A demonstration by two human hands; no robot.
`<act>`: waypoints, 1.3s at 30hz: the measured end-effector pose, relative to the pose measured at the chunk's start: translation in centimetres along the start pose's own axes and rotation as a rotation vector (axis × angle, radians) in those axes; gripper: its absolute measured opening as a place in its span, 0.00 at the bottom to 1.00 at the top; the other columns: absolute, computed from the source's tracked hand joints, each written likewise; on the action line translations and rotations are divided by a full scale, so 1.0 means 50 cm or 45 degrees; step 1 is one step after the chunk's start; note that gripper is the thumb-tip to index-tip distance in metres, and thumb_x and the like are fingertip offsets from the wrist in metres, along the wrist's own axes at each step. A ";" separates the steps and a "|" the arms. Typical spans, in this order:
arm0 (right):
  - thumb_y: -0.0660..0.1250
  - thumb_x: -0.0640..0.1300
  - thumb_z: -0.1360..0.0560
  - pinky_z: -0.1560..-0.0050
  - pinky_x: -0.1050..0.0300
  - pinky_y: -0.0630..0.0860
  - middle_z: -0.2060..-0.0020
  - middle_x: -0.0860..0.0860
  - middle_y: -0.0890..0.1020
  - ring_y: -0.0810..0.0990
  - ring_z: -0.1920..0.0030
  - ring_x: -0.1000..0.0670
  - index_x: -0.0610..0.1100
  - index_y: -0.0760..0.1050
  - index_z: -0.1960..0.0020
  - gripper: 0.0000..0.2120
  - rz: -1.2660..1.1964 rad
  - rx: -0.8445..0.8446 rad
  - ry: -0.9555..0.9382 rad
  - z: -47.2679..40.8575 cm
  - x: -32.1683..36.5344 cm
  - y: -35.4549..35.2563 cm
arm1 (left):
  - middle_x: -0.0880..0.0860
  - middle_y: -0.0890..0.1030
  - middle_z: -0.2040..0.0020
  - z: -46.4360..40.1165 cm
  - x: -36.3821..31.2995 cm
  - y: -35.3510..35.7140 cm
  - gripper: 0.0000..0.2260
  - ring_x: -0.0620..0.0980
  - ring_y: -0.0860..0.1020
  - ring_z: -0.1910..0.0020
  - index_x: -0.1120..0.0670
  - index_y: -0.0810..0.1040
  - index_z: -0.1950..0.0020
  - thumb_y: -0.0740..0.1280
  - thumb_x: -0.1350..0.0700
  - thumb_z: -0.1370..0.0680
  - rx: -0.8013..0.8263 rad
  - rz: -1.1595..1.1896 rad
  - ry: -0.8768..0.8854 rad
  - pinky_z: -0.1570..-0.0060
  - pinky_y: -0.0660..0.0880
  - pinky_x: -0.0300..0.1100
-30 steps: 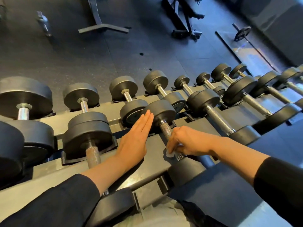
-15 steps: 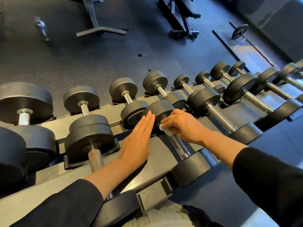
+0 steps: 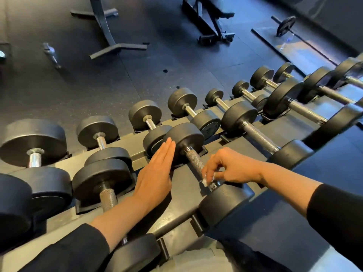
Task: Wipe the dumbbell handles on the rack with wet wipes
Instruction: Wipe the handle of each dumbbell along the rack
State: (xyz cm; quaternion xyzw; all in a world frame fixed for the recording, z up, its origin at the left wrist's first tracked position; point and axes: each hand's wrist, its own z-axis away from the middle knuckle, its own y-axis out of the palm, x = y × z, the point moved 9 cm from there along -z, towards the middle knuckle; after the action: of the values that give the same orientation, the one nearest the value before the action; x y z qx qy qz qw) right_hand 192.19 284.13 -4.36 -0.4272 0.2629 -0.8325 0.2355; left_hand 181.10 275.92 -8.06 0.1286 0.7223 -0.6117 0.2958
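A dumbbell with black round heads lies on the grey rack (image 3: 180, 205) in the middle of the view. Its knurled steel handle (image 3: 193, 159) is bare along its upper half. My right hand (image 3: 231, 167) is at the handle's near end and pinches a small white wet wipe (image 3: 205, 181) against it, just above the near head (image 3: 224, 203). My left hand (image 3: 157, 173) lies flat with straight fingers on the rack, its fingertips touching the far head (image 3: 186, 140) of the same dumbbell.
Several more black dumbbells fill the rack on both sides, a larger one (image 3: 104, 181) under my left forearm and a long-handled one (image 3: 259, 134) to the right. Beyond the rack the dark rubber floor holds a bench frame (image 3: 210, 22), a stand base (image 3: 110, 38) and a barbell plate (image 3: 285, 25).
My right hand slid the wipe from the far end of the handle down to its near end. My left hand stayed flat in the same place.
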 end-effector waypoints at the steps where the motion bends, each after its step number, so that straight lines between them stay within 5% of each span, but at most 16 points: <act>1: 0.69 0.34 0.28 0.42 0.68 0.72 0.52 0.54 0.83 0.79 0.47 0.60 0.49 0.83 0.60 0.11 -0.066 0.056 -0.005 0.008 -0.002 0.004 | 0.48 0.48 0.22 -0.001 -0.003 -0.004 0.36 0.46 0.50 0.23 0.51 0.47 0.22 0.63 0.66 0.24 0.001 -0.016 -0.004 0.32 0.60 0.39; 4: 0.69 0.34 0.28 0.41 0.62 0.75 0.52 0.52 0.84 0.80 0.48 0.56 0.51 0.82 0.58 0.12 -0.130 0.022 -0.029 0.010 -0.008 -0.007 | 0.48 0.49 0.22 -0.007 -0.014 -0.013 0.34 0.45 0.49 0.23 0.51 0.48 0.22 0.62 0.65 0.23 0.008 -0.056 -0.030 0.31 0.50 0.37; 7: 0.70 0.35 0.28 0.46 0.70 0.73 0.49 0.53 0.83 0.79 0.50 0.57 0.46 0.82 0.47 0.12 -0.109 -0.516 -0.080 -0.007 -0.023 -0.077 | 0.48 0.49 0.22 -0.013 -0.032 -0.014 0.35 0.45 0.49 0.23 0.52 0.48 0.22 0.62 0.65 0.24 0.028 -0.050 -0.065 0.31 0.48 0.36; 9: 0.71 0.37 0.28 0.45 0.67 0.73 0.47 0.50 0.82 0.79 0.48 0.53 0.44 0.80 0.42 0.15 -0.051 -0.745 -0.062 -0.018 -0.042 -0.100 | 0.48 0.48 0.21 -0.016 -0.047 -0.010 0.36 0.47 0.50 0.23 0.52 0.47 0.22 0.63 0.64 0.24 0.039 -0.072 -0.093 0.30 0.52 0.37; 12: 0.72 0.39 0.28 0.45 0.53 0.76 0.49 0.46 0.82 0.79 0.50 0.49 0.42 0.80 0.44 0.12 -0.030 -0.699 -0.085 -0.046 -0.060 -0.078 | 0.48 0.45 0.21 -0.022 -0.064 -0.004 0.38 0.47 0.48 0.23 0.51 0.45 0.22 0.64 0.64 0.24 0.049 -0.139 -0.162 0.30 0.56 0.39; 20: 0.71 0.37 0.28 0.56 0.70 0.70 0.56 0.55 0.81 0.77 0.58 0.60 0.48 0.82 0.50 0.10 -0.275 -0.504 -0.211 -0.030 -0.093 -0.047 | 0.48 0.49 0.21 -0.029 -0.096 -0.004 0.34 0.47 0.51 0.23 0.51 0.49 0.22 0.62 0.65 0.23 -0.027 -0.206 -0.289 0.28 0.58 0.42; 25: 0.74 0.37 0.32 0.55 0.69 0.75 0.59 0.61 0.81 0.79 0.56 0.63 0.55 0.80 0.57 0.13 -0.574 -0.162 -0.266 0.000 -0.109 -0.013 | 0.45 0.52 0.22 -0.049 -0.126 0.010 0.32 0.40 0.51 0.26 0.51 0.54 0.22 0.61 0.68 0.23 -0.106 -0.207 -0.243 0.39 0.45 0.19; 28: 0.74 0.38 0.31 0.52 0.68 0.76 0.58 0.58 0.82 0.80 0.55 0.63 0.53 0.81 0.57 0.10 -0.659 -0.081 -0.273 0.011 -0.110 -0.009 | 0.46 0.52 0.22 -0.058 -0.124 0.016 0.32 0.43 0.52 0.24 0.52 0.55 0.22 0.61 0.68 0.24 -0.134 -0.223 -0.282 0.36 0.42 0.21; 30: 0.73 0.38 0.30 0.52 0.66 0.77 0.58 0.57 0.82 0.80 0.55 0.61 0.52 0.81 0.58 0.09 -0.662 -0.147 -0.268 0.005 -0.116 -0.017 | 0.45 0.52 0.22 -0.059 -0.124 0.018 0.32 0.43 0.51 0.24 0.51 0.55 0.23 0.61 0.68 0.23 -0.130 -0.244 -0.296 0.33 0.43 0.27; 35: 0.71 0.35 0.29 0.61 0.65 0.78 0.59 0.52 0.81 0.80 0.59 0.56 0.51 0.80 0.55 0.10 -0.777 -0.748 0.029 -0.020 -0.197 -0.065 | 0.45 0.54 0.23 -0.061 -0.124 0.014 0.32 0.43 0.52 0.24 0.50 0.55 0.23 0.61 0.68 0.23 -0.092 -0.287 -0.316 0.34 0.44 0.26; 37: 0.71 0.37 0.28 0.65 0.67 0.78 0.59 0.51 0.82 0.80 0.61 0.56 0.47 0.81 0.52 0.08 -0.807 -0.803 0.061 -0.033 -0.205 -0.061 | 0.46 0.55 0.23 -0.065 -0.125 0.013 0.32 0.43 0.52 0.24 0.50 0.56 0.23 0.61 0.69 0.24 -0.078 -0.300 -0.320 0.30 0.50 0.32; 39: 0.70 0.41 0.27 0.59 0.61 0.81 0.55 0.50 0.83 0.81 0.58 0.55 0.46 0.82 0.48 0.08 -0.856 -0.670 -0.046 -0.058 -0.186 -0.041 | 0.46 0.56 0.23 -0.068 -0.124 0.012 0.33 0.41 0.52 0.25 0.50 0.56 0.23 0.62 0.69 0.24 -0.074 -0.297 -0.340 0.28 0.58 0.39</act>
State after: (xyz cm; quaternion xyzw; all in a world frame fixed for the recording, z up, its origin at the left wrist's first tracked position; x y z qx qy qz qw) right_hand 194.33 292.10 -9.95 -0.5491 0.3083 -0.7598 -0.1615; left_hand 185.42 280.39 -4.67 -0.0469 0.7039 -0.6325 0.3196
